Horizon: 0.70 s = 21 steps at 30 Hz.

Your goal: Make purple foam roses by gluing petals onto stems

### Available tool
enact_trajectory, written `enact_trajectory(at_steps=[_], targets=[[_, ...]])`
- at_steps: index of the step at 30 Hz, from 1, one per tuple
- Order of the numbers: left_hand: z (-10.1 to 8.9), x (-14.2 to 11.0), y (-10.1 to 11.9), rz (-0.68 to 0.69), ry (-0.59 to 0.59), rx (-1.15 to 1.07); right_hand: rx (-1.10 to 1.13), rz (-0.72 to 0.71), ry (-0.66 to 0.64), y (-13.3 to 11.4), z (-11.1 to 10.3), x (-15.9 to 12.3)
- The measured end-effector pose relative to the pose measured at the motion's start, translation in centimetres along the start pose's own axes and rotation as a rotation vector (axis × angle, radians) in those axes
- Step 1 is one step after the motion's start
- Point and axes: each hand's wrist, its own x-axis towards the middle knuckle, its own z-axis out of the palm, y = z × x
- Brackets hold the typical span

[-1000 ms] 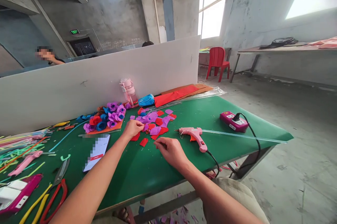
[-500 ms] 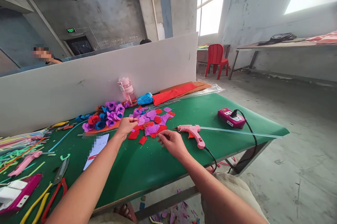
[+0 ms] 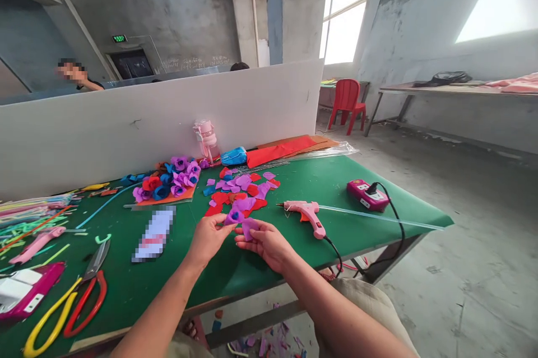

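My left hand (image 3: 209, 238) is pinched on a small rolled purple flower bud (image 3: 232, 216) above the green table (image 3: 260, 268). Beside it, my right hand (image 3: 265, 241) holds a purple felt petal (image 3: 249, 227) between thumb and fingers, close against the bud. Just beyond both hands lies a loose heap of purple and red petals (image 3: 241, 193). A pink glue gun (image 3: 307, 213) lies to the right of my right hand, nozzle pointing left, with a clear glue stick in its back.
Finished felt roses (image 3: 168, 183) lie on an orange sheet at the back, by a pink bottle (image 3: 205, 139). A phone (image 3: 154, 233) and scissors (image 3: 86, 291) lie left. A pink power strip (image 3: 365, 193) sits right. A white divider (image 3: 147, 122) backs the table; a person sits behind.
Both hands have drawn back from the petal heap toward me. The left now holds a purple bud and the right has picked up a purple petal and brought it to the bud.
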Motion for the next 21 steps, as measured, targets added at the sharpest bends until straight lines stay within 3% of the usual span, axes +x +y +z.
enact_trajectory(at_steps=[3, 9, 13, 17, 21], targets=[[-0.5, 0.2, -0.8, -0.089, 0.047, -0.085, -0.093, -0.046, 0.015, 0.2, 0.0, -0.2], [0.3, -0.5, -1.2, -0.197, -0.149, -0.18, -0.276, -0.045, -0.052, 0.9, 1.1, -1.1], [0.3, -0.6, -1.2, -0.188, -0.137, -0.216, -0.537, -0.102, -0.057, -0.5, 1.2, -1.6], [-0.5, -0.4, -1.7, -0.27, -0.162, -0.221, -0.955, -0.497, 0.193, -5.2, -1.3, -3.3], [-0.9, -0.1, -2.6, -0.317, -0.196, -0.221, -1.056, -0.569, 0.537, -9.3, -6.2, -6.3]])
